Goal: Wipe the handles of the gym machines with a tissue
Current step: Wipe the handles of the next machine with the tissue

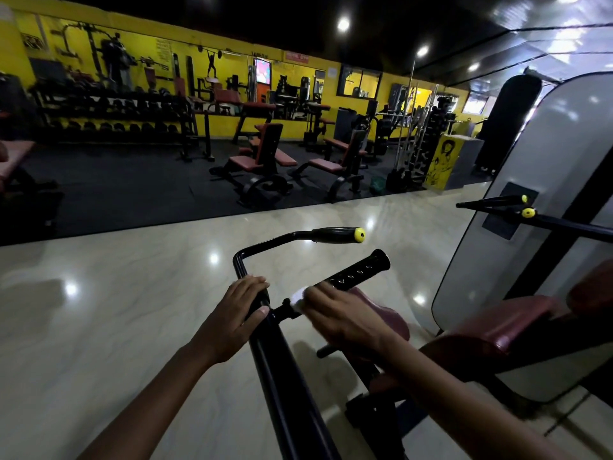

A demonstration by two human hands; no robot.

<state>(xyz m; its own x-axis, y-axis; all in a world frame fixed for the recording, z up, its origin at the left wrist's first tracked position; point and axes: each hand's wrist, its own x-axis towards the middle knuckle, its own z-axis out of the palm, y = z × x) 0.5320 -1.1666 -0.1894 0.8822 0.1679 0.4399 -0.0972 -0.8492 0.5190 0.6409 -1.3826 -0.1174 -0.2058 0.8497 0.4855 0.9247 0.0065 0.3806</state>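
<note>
Right hand [335, 313] around tissue [297, 298], handle [360, 268]

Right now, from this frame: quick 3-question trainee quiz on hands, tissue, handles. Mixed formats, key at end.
1. True or false: the left hand holds the tissue.
2. The right hand wipes which part? A) yellow-capped handle B) ribbed black grip C) maroon seat
3. Fill in: the left hand grips the machine's black ____.

Key: 1 false; 2 B; 3 bar
</note>
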